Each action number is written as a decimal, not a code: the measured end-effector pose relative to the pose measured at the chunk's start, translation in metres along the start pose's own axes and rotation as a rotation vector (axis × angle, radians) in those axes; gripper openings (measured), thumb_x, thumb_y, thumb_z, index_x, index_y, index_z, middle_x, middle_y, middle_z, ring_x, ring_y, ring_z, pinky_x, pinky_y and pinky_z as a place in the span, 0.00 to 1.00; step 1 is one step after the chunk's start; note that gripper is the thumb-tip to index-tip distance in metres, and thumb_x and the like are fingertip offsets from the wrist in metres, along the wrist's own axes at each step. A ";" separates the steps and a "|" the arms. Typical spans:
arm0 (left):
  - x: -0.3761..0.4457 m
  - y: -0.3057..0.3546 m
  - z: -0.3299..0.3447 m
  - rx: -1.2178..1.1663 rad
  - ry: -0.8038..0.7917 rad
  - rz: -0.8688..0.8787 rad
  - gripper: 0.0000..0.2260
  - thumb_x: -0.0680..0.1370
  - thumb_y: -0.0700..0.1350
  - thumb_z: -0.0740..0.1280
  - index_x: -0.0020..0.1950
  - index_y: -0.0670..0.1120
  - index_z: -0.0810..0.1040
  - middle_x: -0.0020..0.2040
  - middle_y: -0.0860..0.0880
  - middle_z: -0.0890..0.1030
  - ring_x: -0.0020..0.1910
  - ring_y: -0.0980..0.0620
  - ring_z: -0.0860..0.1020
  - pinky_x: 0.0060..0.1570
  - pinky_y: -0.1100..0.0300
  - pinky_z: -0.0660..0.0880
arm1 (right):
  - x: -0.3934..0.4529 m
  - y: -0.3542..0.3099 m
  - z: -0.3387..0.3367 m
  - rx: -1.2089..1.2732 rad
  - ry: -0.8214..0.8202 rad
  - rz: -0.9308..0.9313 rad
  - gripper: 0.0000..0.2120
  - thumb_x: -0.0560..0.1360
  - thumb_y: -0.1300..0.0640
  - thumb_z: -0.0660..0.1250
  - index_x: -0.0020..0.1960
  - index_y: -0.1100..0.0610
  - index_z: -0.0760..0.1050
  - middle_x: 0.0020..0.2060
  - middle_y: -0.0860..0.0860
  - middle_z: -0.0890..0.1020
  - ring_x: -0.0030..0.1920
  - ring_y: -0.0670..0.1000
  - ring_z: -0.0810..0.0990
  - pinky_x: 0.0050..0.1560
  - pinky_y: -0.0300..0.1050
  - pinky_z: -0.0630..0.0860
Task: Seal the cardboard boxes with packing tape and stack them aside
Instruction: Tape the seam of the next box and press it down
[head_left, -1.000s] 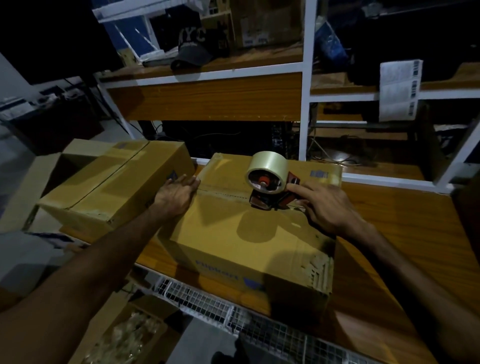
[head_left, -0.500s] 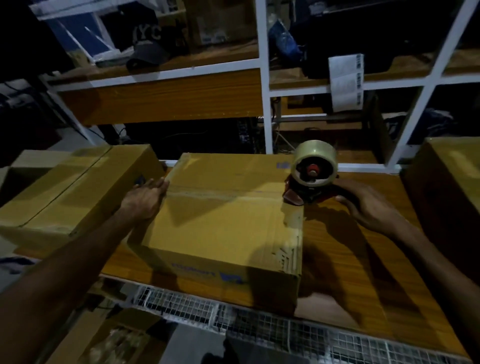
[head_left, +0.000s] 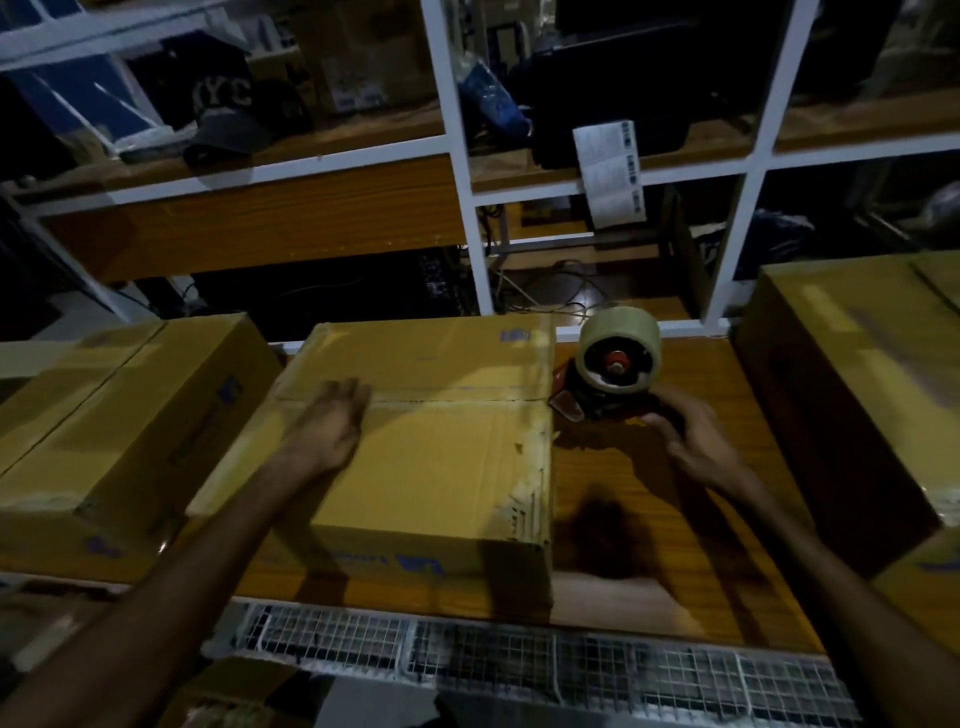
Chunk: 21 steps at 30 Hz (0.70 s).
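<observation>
**While the dispenser clears the right edge, the centre box reads as taped**

With my fingers as the starting point: those of the left hand (head_left: 330, 426) lie flat and fairly straight on top of the centre box (head_left: 431, 457), pressing at the left end of the seam; they grip nothing. The right hand (head_left: 693, 441) has its fingers curled around the handle of the tape dispenser (head_left: 613, 371), which sits just beside the box's right edge, low over the wooden bench (head_left: 649, 545). Whether it touches the bench I cannot tell.

A glossy strip appears to run along the centre seam from end to end, though the dim light makes this uncertain. I judge the taping pass on this box to be at its finish, with the tape perhaps not yet severed; the frame does not show that clearly.

Another box (head_left: 119, 431) stands touching the left side of the centre box; a third box (head_left: 852, 395) stands apart on the right.

Next move, in my judgement: cut the tape, smooth the end down the side, set the dispenser aside, then lift the box with both hands onto the stack.
</observation>
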<state>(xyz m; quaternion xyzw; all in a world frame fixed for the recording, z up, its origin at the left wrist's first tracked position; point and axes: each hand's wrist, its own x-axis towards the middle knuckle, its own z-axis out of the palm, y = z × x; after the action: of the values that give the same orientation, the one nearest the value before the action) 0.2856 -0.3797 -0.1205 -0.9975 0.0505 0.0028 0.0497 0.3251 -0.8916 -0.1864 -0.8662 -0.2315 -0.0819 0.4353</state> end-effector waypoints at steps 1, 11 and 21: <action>-0.002 0.034 -0.005 -0.128 -0.023 0.058 0.26 0.83 0.43 0.59 0.83 0.49 0.62 0.81 0.41 0.64 0.79 0.37 0.63 0.76 0.40 0.62 | -0.001 0.002 0.003 0.005 0.011 -0.004 0.17 0.85 0.54 0.62 0.73 0.48 0.72 0.69 0.47 0.78 0.67 0.41 0.77 0.64 0.40 0.72; 0.018 0.240 -0.020 -0.205 -0.142 0.110 0.47 0.79 0.74 0.55 0.86 0.45 0.42 0.86 0.46 0.41 0.85 0.46 0.42 0.82 0.39 0.43 | -0.012 0.003 0.013 0.060 0.056 0.087 0.19 0.85 0.48 0.61 0.72 0.54 0.76 0.67 0.48 0.81 0.67 0.42 0.79 0.66 0.46 0.76; 0.015 0.223 -0.013 -0.198 -0.053 0.134 0.37 0.81 0.62 0.53 0.86 0.48 0.46 0.86 0.51 0.47 0.85 0.48 0.47 0.82 0.41 0.48 | -0.023 -0.009 0.009 0.080 0.123 0.145 0.23 0.83 0.45 0.61 0.74 0.57 0.75 0.66 0.46 0.78 0.69 0.49 0.75 0.68 0.52 0.71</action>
<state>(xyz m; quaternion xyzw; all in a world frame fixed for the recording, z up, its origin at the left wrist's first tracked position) 0.2784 -0.6037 -0.1300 -0.9915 0.1152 0.0374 -0.0480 0.3003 -0.8873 -0.1932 -0.8559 -0.1443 -0.0937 0.4878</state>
